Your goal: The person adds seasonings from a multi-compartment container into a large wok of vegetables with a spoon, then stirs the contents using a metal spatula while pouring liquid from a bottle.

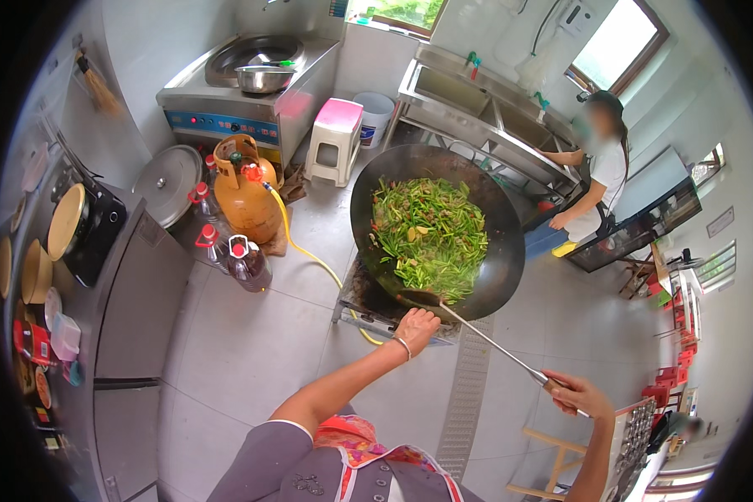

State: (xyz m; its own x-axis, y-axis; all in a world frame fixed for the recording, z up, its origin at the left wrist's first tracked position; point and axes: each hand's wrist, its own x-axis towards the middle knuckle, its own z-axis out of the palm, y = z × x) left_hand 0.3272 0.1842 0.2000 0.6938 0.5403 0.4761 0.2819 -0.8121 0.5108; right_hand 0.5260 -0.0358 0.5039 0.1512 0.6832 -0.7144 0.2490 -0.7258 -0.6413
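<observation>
A large dark wok (511,263) stands on a low metal gas stove (357,295), its far side raised. Chopped green stalks (430,235), with bits of red and a few pale slices, are heaped in it and steam a little. My left hand (418,329) is closed at the near rim of the wok; what its fingers grip is hidden under them. In my right hand (574,392) is the wooden handle of a long metal ladle (489,340). The ladle's dark bowl lies inside the wok at the near edge of the stalks.
An orange gas cylinder (245,201) with a yellow hose (314,256) stands left, beside plastic bottles (249,270). Beyond are a steel cooking range (226,103), a stool (334,141), a bucket (374,119) and a double sink (452,91). A co-worker (602,169) stands right of the wok.
</observation>
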